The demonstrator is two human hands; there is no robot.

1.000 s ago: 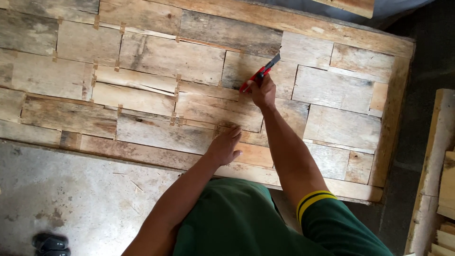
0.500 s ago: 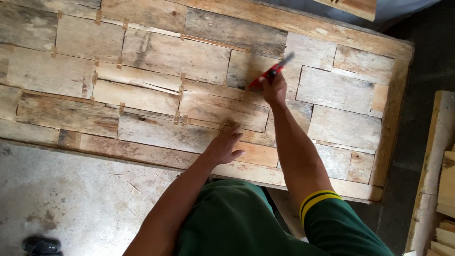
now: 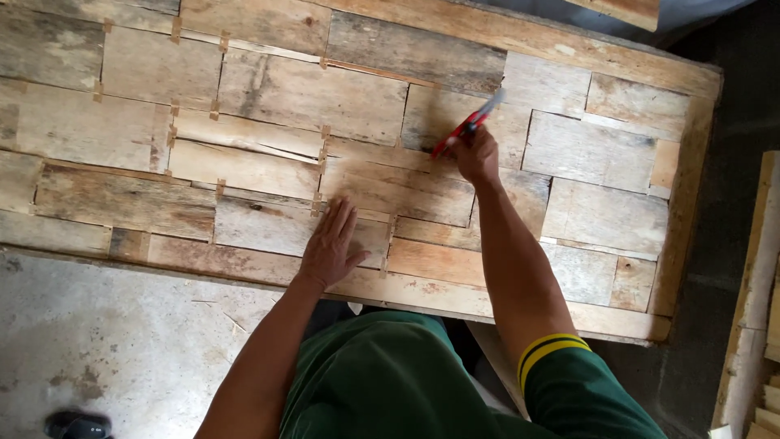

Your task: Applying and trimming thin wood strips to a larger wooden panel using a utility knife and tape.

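A red utility knife point(image 3: 470, 124) is gripped in the closed fingers of the right hand point(image 3: 478, 156), toward the far right part of the wooden panel point(image 3: 268, 89). Its long axis is set diagonally, one end pointed at the far right corner, the other down-left. The left hand point(image 3: 331, 245) is laid flat, fingers spread open, near the panel's near edge.
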